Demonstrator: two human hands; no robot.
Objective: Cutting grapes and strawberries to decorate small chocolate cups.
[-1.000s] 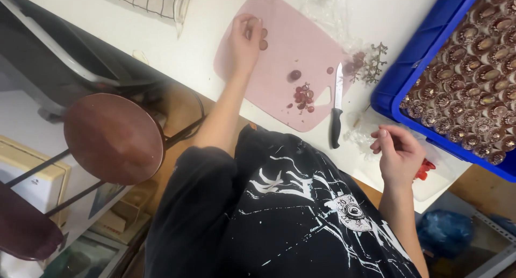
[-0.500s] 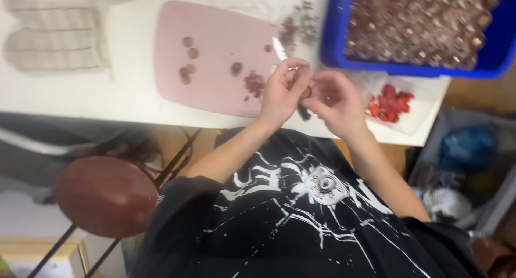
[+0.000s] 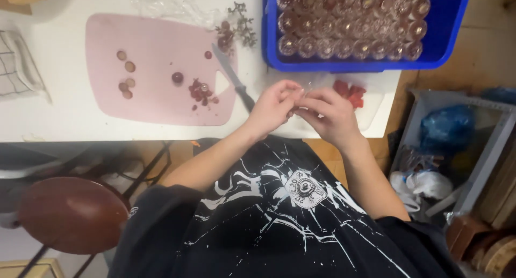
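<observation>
White worktop, near edge running just under both hands. Blue tray of small filled cups sits at the far right, its front wall just beyond the fingers. Pink cutting board to the left with grape halves and scraps; knife lies at the board's right edge, handle just beside the left hand. Bare worktop between board and tray is narrow. Right hand meets the left over the worktop's edge, fingertips of both pinched together on something small, too tiny to identify. Red pieces lie just beyond the right hand. Round stool below left.
</observation>
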